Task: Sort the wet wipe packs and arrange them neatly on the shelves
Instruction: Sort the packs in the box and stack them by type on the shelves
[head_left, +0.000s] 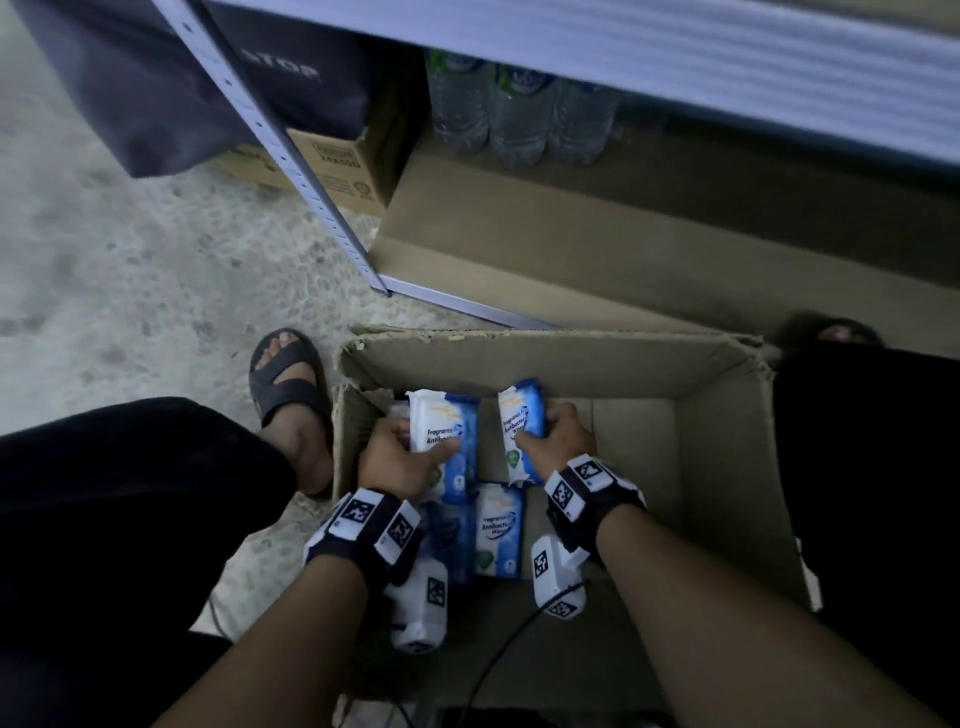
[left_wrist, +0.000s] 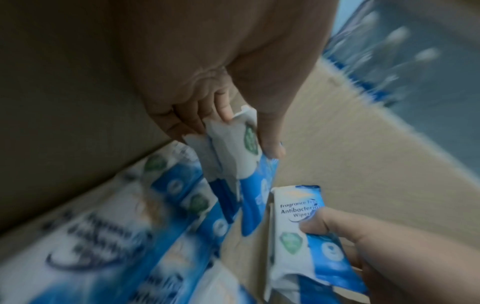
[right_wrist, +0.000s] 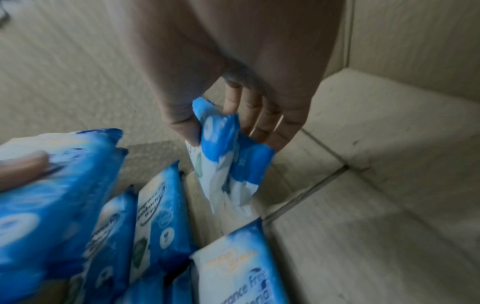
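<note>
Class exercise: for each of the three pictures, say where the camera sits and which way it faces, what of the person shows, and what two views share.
Head: worn on the head, looking down into the cardboard box; both forearms, left hand, right hand, legs, a sandalled foot.
Left wrist: looks along the left hand gripping a pack; the right hand's pack shows too.
Right wrist: looks along the right hand gripping its pack.
Shared: both held packs, box floor.

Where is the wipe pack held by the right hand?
In the head view, that wipe pack is inside the cardboard box, in the right hand, just right of the left hand's pack.
</note>
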